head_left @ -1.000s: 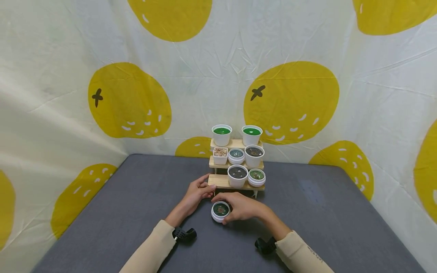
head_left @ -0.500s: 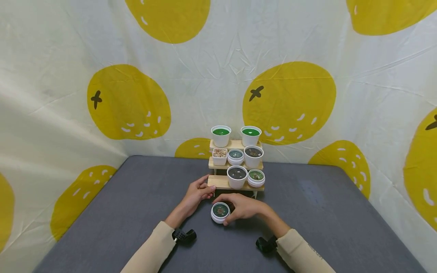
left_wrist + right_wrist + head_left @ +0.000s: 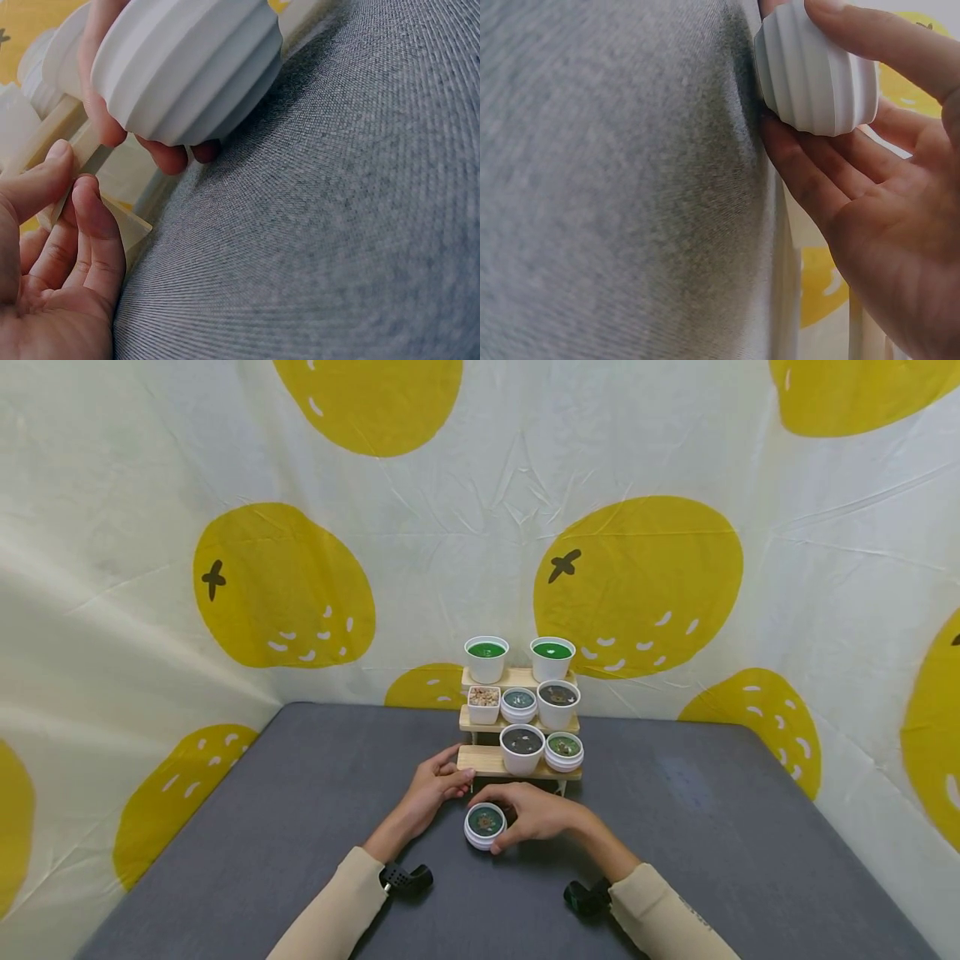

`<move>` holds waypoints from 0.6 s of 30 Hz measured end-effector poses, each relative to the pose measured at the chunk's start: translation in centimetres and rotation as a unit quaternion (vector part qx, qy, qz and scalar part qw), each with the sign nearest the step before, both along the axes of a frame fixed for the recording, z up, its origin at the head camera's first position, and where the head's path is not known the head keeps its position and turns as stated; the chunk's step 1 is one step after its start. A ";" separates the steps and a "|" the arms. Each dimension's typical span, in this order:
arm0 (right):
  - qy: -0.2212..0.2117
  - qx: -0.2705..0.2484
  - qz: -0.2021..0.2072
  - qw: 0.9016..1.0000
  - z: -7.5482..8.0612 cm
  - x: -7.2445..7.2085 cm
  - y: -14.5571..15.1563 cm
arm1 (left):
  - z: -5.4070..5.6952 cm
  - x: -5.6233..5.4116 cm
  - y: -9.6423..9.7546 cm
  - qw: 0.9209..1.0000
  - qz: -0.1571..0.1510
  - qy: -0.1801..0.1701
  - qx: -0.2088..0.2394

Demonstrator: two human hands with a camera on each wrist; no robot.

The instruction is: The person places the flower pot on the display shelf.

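Observation:
My right hand (image 3: 536, 812) grips a small white ribbed pot (image 3: 485, 828) with a dark green top, just in front of a three-tier wooden stand (image 3: 480, 761). In the right wrist view, thumb and fingers curl round the pot's fluted side (image 3: 817, 75); its base sits at or very near the grey cloth. My left hand (image 3: 433, 791) pinches the left end of the stand's lowest tier. The left wrist view has the thumb above that board and the fingers curled below.
White cups stand on the stand: two green-filled ones (image 3: 487, 660) on top, a square cup (image 3: 483, 703), a low pot (image 3: 518, 703) and a dark-filled cup (image 3: 558, 703) mid-tier, another dark-filled cup (image 3: 522, 750) and a green-topped pot (image 3: 563, 752) below. Behind the grey table (image 3: 337, 760) hangs a patterned curtain (image 3: 450, 577).

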State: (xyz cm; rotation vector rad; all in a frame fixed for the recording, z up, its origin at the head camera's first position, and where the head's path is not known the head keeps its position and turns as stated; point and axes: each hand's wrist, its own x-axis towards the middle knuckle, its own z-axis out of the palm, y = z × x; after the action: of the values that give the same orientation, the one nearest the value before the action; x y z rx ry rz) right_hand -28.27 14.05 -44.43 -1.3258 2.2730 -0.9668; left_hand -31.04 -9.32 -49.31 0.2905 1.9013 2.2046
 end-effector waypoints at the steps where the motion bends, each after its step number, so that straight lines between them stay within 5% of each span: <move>1: -0.005 0.002 -0.006 1.000 0.0 0.0 -0.1 | 0.0 0.0 0.0 1.000 0.001 0.000 0.000; 7: -0.043 0.012 -0.053 0.998 1.7 1.4 -0.8 | 0.0 -0.1 -0.1 1.000 0.000 -0.007 0.003; 18: -0.062 -0.023 -0.066 0.996 3.6 2.3 -1.1 | 0.0 0.0 0.0 1.000 0.002 -0.007 0.007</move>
State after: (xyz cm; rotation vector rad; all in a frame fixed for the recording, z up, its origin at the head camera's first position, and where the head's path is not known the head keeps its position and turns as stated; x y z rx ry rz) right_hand -26.01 12.98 -40.88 -1.1118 2.2783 -1.1193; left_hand -31.07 -9.32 -49.26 0.2739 1.8810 2.2187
